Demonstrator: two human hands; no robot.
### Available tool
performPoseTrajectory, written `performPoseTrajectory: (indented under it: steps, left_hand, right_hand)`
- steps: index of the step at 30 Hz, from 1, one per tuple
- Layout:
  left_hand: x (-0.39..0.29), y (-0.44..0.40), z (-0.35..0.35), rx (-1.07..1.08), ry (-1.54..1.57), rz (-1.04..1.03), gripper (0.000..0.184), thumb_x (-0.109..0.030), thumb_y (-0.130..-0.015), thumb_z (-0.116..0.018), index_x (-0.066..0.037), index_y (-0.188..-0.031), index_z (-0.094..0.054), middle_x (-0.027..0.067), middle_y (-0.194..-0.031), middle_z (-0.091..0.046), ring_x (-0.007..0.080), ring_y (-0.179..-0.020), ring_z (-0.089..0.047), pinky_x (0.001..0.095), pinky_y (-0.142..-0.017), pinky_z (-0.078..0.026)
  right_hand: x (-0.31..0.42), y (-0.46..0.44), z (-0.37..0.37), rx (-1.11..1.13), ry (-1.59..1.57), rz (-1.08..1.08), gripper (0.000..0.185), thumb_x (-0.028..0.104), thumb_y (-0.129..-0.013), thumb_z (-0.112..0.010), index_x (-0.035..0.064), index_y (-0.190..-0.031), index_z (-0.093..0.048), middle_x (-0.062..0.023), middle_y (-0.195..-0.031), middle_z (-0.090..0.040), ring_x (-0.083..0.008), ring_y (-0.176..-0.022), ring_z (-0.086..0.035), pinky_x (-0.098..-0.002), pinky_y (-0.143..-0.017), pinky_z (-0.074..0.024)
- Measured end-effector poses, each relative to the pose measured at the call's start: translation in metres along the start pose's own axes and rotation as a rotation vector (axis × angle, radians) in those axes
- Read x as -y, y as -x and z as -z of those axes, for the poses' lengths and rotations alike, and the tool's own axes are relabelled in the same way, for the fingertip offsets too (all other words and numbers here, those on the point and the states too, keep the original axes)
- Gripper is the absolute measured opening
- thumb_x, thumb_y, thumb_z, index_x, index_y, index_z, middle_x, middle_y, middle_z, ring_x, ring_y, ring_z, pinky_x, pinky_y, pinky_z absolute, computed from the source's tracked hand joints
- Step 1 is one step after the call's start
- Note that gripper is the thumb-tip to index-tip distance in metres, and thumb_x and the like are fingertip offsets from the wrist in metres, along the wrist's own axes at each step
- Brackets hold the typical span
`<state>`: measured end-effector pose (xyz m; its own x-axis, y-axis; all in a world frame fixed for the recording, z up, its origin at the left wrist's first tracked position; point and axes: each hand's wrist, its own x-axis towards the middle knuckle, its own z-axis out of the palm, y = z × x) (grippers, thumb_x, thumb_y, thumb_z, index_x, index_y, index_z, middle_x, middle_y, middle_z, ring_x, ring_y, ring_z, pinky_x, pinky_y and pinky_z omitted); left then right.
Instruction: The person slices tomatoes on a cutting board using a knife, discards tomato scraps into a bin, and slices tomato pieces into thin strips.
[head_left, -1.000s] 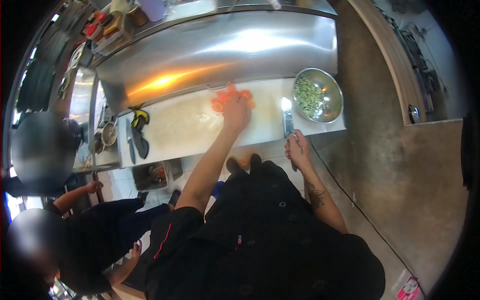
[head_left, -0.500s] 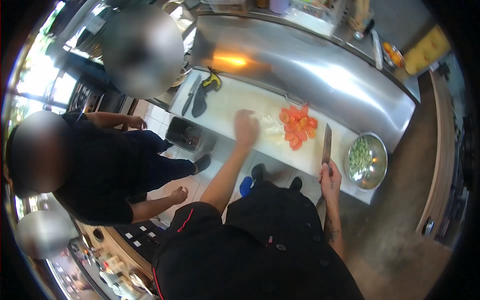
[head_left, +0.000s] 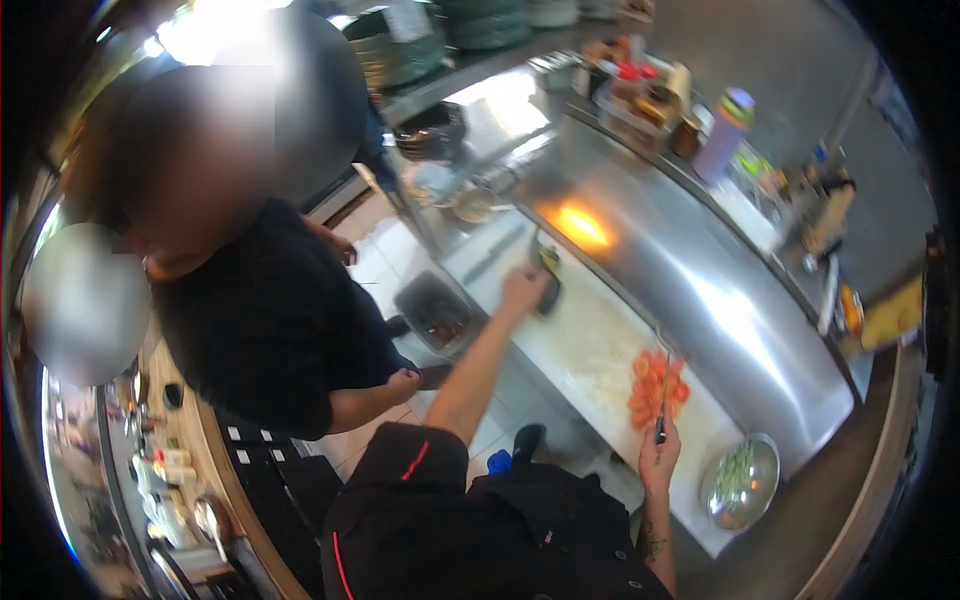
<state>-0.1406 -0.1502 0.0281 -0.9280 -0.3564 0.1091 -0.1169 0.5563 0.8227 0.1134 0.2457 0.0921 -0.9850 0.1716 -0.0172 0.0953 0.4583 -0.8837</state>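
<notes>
Red tomato slices (head_left: 645, 388) sit piled on the white board (head_left: 590, 310), head view, the only angle here. Looks to me like a reach-across step: left hand (head_left: 522, 290) is at the black-and-yellow item (head_left: 549, 292) on the far end, but it's blurry, so can't tell if the fingers are spread or pinching it. Right hand (head_left: 658, 450) is wrapped snug round the handle of a knife (head_left: 665, 390), blade over the slices. Imo the next move calls for a sure finger hold on that item and the blade kept steady, tbh, with a co-worker (head_left: 270, 310) nearby.

Headcount: one board, one held knife, one black-and-yellow item, one steel bowl (head_left: 768, 490) of chopped green bits (head_left: 735, 475), one bin (head_left: 438, 315). Slices overlap too much to count.
</notes>
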Motion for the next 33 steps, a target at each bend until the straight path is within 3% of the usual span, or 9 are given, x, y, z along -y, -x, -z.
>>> performPoseTrajectory:
  steps: [4, 9, 18, 20, 21, 26, 28, 31, 33]
  left_hand:
    - [-0.024, 0.062, -0.012, 0.15, 0.54, 0.203, 0.045, -0.051, -0.096, -0.083, -0.006, -0.097, -0.076, 0.0057, -0.081, -0.069, 0.0158, -0.066, -0.062, 0.0368, -0.061, -0.051]
    - [-0.022, 0.113, -0.047, 0.446, 0.715, 0.11, 0.048, -0.05, -0.103, -0.072, -0.003, -0.113, -0.075, 0.0085, -0.107, -0.075, 0.0181, -0.098, -0.068, 0.0347, -0.09, -0.053]
    - [-0.048, 0.093, -0.011, 0.269, 0.574, 0.678, 0.03, -0.033, -0.088, -0.086, -0.009, -0.106, -0.081, 0.0099, -0.103, -0.079, 0.0212, -0.091, -0.073, 0.039, -0.081, -0.06]
    - [0.031, 0.044, -0.082, 0.26, -0.063, 0.206, 0.033, -0.03, -0.103, -0.065, -0.011, -0.127, -0.077, 0.0168, -0.138, -0.072, 0.0347, -0.13, -0.067, 0.0506, -0.113, -0.053]
    - [0.031, 0.042, -0.06, 0.157, 0.378, 0.322, 0.035, -0.033, -0.105, -0.062, -0.009, -0.126, -0.077, 0.0181, -0.136, -0.073, 0.0368, -0.128, -0.068, 0.0497, -0.115, -0.051]
    - [0.016, -0.014, 0.015, 0.012, 0.062, 0.079, 0.038, -0.033, -0.106, -0.06, 0.004, -0.111, -0.07, 0.0273, -0.111, -0.073, 0.0431, -0.107, -0.069, 0.0521, -0.101, -0.053]
    - [-0.02, -0.009, 0.018, 0.078, -0.456, 0.102, 0.042, -0.031, -0.099, -0.072, 0.002, -0.124, -0.072, 0.0236, -0.139, -0.069, 0.0397, -0.131, -0.061, 0.0574, -0.114, -0.044]
    - [-0.062, 0.042, -0.015, 0.086, -0.286, -0.457, 0.032, -0.023, -0.093, -0.08, -0.005, -0.118, -0.071, 0.0175, -0.127, -0.068, 0.0404, -0.125, -0.062, 0.0566, -0.105, -0.049]
    - [-0.086, 0.098, -0.058, 0.364, -0.019, -0.411, 0.026, -0.019, -0.093, -0.078, -0.007, -0.115, -0.07, 0.019, -0.116, -0.067, 0.0403, -0.114, -0.066, 0.0529, -0.096, -0.053]
  right_hand:
    - [0.032, -0.058, -0.073, 0.02, 0.157, 0.503, 0.058, 0.004, -0.102, -0.066, -0.0012, -0.159, -0.056, -0.018, -0.11, -0.067, -0.0308, -0.1, -0.066, -0.0397, -0.088, -0.0527]
    - [0.069, -0.103, -0.145, 0.144, 0.241, 0.698, 0.043, 0.002, -0.098, -0.066, -0.0043, -0.141, -0.062, -0.0267, -0.118, -0.068, -0.0433, -0.109, -0.068, -0.049, -0.096, -0.054]
    - [0.101, -0.077, -0.149, 0.355, 0.297, 0.617, 0.033, -0.007, -0.093, -0.062, 0.0004, -0.124, -0.069, -0.0207, -0.109, -0.07, -0.0398, -0.1, -0.069, -0.0466, -0.091, -0.0558]
    - [0.09, -0.077, -0.136, 0.4, 0.411, 0.476, 0.033, -0.004, -0.094, -0.063, 0.0009, -0.126, -0.069, -0.0231, -0.114, -0.07, -0.0417, -0.107, -0.07, -0.0481, -0.093, -0.0561]
    - [0.1, -0.065, -0.125, 0.356, 0.341, 0.501, 0.029, 0.001, -0.096, -0.066, 0.0014, -0.125, -0.069, -0.0235, -0.116, -0.071, -0.0431, -0.109, -0.07, -0.0493, -0.094, -0.0568]
    - [0.081, -0.001, -0.045, 0.093, 0.198, 0.15, 0.027, 0.014, -0.098, -0.069, 0.0025, -0.123, -0.067, -0.0214, -0.1, -0.072, -0.039, -0.092, -0.073, -0.0463, -0.083, -0.0571]
    - [0.061, 0.032, -0.01, -0.073, 0.097, -0.074, 0.024, 0.014, -0.102, -0.066, 0.0019, -0.122, -0.06, -0.0203, -0.088, -0.07, -0.0376, -0.08, -0.073, -0.0459, -0.074, -0.056]
    - [0.029, 0.081, 0.034, -0.224, 0.122, -0.323, 0.026, 0.016, -0.103, -0.065, 0.002, -0.121, -0.052, -0.0208, -0.08, -0.068, -0.0392, -0.074, -0.072, -0.0468, -0.07, -0.055]
    - [0.007, 0.104, 0.043, -0.265, 0.15, -0.455, 0.027, 0.017, -0.104, -0.065, 0.0022, -0.121, -0.049, -0.0213, -0.077, -0.068, -0.0408, -0.072, -0.071, -0.0476, -0.069, -0.0545]
